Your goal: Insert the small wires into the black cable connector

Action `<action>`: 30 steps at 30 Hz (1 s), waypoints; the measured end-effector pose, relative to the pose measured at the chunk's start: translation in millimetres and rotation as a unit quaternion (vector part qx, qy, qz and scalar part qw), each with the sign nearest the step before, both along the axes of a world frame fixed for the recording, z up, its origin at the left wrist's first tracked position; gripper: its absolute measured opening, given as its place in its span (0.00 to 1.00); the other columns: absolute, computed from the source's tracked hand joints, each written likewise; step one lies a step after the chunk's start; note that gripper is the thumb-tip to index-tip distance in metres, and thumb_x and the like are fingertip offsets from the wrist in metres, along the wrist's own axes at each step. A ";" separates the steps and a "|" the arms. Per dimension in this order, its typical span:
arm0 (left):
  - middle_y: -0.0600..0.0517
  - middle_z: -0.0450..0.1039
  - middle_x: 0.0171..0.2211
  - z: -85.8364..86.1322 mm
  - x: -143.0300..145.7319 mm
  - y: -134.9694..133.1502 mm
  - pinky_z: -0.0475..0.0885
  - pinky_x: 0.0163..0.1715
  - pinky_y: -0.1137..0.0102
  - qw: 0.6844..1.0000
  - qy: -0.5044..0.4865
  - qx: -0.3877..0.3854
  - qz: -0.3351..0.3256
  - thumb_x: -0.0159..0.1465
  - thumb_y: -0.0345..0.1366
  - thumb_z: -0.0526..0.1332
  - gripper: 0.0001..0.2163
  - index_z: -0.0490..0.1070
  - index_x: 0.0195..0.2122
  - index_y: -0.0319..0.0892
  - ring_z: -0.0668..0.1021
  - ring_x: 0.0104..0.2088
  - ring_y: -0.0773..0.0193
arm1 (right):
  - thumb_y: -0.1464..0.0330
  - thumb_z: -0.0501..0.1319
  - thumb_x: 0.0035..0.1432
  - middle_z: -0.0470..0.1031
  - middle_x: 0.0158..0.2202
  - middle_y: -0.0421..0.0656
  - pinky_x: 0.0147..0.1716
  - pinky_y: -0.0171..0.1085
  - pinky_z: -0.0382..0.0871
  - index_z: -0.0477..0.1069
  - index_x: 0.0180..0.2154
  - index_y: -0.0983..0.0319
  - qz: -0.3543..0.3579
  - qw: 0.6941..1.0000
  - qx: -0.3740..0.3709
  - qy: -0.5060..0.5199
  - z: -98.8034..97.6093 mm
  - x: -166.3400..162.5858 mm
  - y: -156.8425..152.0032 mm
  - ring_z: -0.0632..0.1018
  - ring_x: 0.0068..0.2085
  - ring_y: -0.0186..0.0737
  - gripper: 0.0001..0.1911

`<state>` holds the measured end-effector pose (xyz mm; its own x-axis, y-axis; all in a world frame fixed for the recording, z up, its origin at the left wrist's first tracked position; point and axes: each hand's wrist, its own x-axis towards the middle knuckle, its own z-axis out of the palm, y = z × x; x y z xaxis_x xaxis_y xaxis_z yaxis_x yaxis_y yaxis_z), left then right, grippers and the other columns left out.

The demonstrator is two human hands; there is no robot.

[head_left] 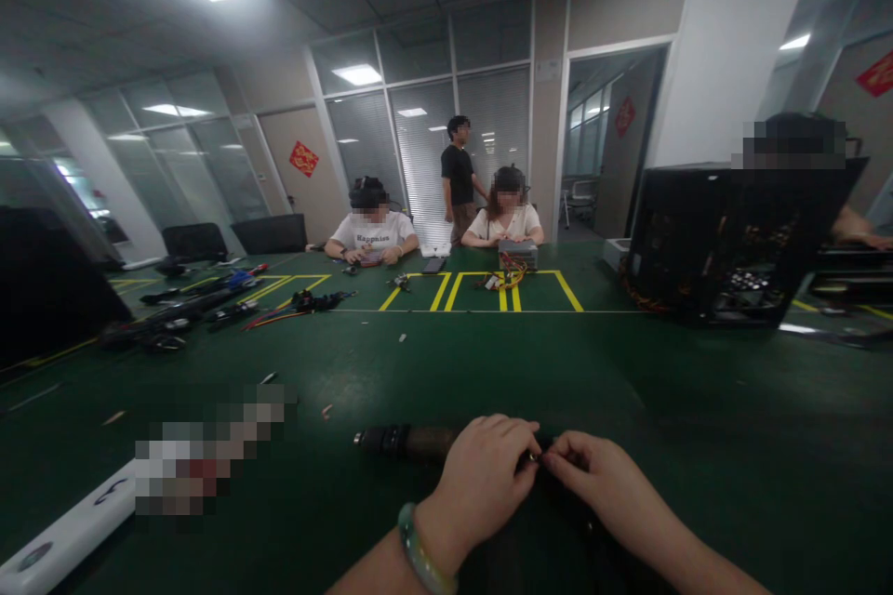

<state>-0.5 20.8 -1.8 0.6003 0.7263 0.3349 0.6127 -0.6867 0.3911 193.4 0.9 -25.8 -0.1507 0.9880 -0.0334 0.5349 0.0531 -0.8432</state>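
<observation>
A dark, round-bodied tool that looks like an electric screwdriver (419,443) lies on the green table, its metal tip pointing left. My left hand (481,474), with a jade-coloured bangle on the wrist, covers the tool's right part. Its thumb and fingers are closed by a small brassy piece (534,457). Fingertips of my right hand (604,483) are pinched together just right of that piece, almost touching the left fingers. What they hold is too small and dark to make out. Under my right wrist the view is dark.
A white power strip (76,521) lies at front left, partly blurred out. Bundled cables (202,302) lie behind it. An open black computer case (732,251) stands at back right. Across the green table (488,363), two people sit, one near a power supply (517,254); another person stands behind.
</observation>
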 end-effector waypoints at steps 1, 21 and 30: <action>0.58 0.72 0.48 -0.2 0.0 0.2 0.65 0.47 0.64 1.000 0.002 0.000 0.000 0.61 0.29 0.62 0.06 0.69 0.38 0.46 0.73 0.47 0.62 | 0.58 0.57 0.61 0.73 0.26 0.38 0.25 0.31 0.58 0.72 0.29 0.60 -0.002 1.000 0.001 -0.007 0.6 -0.3 -0.3 0.72 0.26 0.35 0.15; 0.57 0.73 0.47 -1.1 0.0 0.9 0.66 0.47 0.62 1.000 -0.004 0.006 -0.007 0.61 0.29 0.62 0.06 0.69 0.39 0.45 0.73 0.47 0.60 | 0.58 0.58 0.61 0.73 0.25 0.38 0.24 0.31 0.57 0.72 0.28 0.61 -0.016 1.000 0.009 -0.020 1.4 -1.8 -0.9 0.72 0.27 0.35 0.15; 0.55 0.73 0.48 3.7 -0.2 -1.9 0.66 0.48 0.63 1.000 -0.009 0.000 -0.004 0.61 0.31 0.63 0.05 0.69 0.38 0.45 0.73 0.48 0.60 | 0.59 0.58 0.61 0.72 0.26 0.38 0.27 0.31 0.59 0.73 0.29 0.61 0.000 1.000 0.010 0.013 3.0 0.0 -0.2 0.72 0.29 0.36 0.14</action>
<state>-0.8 18.9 1.9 0.5994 0.7217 0.3462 0.6003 -0.6914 0.4021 193.4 0.7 -22.8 -0.1514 0.9884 -0.0104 0.5129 0.0696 -0.8556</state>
